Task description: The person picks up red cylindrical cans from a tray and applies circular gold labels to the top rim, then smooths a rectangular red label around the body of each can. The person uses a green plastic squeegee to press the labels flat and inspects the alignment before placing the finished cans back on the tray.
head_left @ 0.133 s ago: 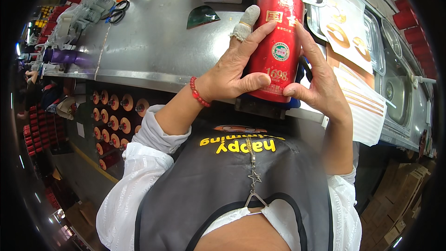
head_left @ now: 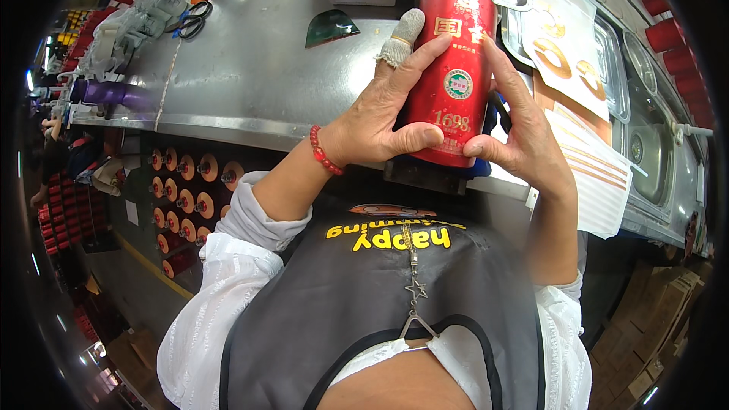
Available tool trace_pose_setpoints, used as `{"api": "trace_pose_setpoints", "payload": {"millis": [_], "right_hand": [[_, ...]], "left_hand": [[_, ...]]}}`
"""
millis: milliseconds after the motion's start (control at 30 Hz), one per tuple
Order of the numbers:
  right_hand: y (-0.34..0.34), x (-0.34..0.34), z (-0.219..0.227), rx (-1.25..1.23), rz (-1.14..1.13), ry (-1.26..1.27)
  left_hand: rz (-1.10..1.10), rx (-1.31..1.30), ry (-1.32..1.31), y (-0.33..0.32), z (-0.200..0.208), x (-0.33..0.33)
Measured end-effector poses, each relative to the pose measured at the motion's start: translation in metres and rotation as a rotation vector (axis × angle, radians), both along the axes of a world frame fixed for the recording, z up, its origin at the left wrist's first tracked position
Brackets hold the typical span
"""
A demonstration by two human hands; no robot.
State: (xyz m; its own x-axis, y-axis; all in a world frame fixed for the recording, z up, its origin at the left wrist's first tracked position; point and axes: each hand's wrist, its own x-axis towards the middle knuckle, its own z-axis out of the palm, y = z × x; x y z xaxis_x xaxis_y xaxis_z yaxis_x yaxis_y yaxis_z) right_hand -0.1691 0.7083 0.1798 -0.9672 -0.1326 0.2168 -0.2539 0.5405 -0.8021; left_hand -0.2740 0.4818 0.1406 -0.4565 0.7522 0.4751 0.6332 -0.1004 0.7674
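Observation:
A red bottle (head_left: pixel 449 106) with gold print and a round green-and-white emblem lies on a dark holder (head_left: pixel 425 178) at the bench's front edge. Its clear neck points away from me. From the left side my left hand (head_left: pixel 372 118) grips it, thumb and a finger pressed on the red face. A grey fabric finger cover (head_left: pixel 402 38) sits on one finger of that hand. My right hand (head_left: pixel 524 140) clasps the other side, its thumb near the bottle's base and a fingertip at the upper edge. The bottle's underside is hidden.
On the metal bench (head_left: pixel 250 53) lie a dark green curved piece (head_left: pixel 331 28) and black-handled scissors (head_left: pixel 194 20). Sheets with gold decals (head_left: pixel 562 57) and strips (head_left: pixel 588 159) are at the right, near a sink (head_left: pixel 645 152). Several red bottles (head_left: pixel 186 197) stand below left.

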Motion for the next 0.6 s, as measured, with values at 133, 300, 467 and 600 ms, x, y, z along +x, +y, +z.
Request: {"api": "trace_pose_setpoints", "payload": {"millis": [133,300,467,600], "right_hand": [[0.004,0.000,0.002,0.020,-0.004,-0.013],[0.016,0.006,0.038,0.174,-0.187,0.276],[0.000,-0.032,0.083,0.307,0.274,0.154],[-0.001,-0.092,0.074,0.543,-0.146,0.355]], "left_hand": [[0.015,-0.005,-0.092,-0.004,0.007,0.005],[-0.042,-0.060,0.442,-0.011,0.031,0.022],[0.277,-0.025,0.364,0.004,0.024,-0.031],[0.502,-0.300,0.225,-0.013,-0.007,-0.068]]}}
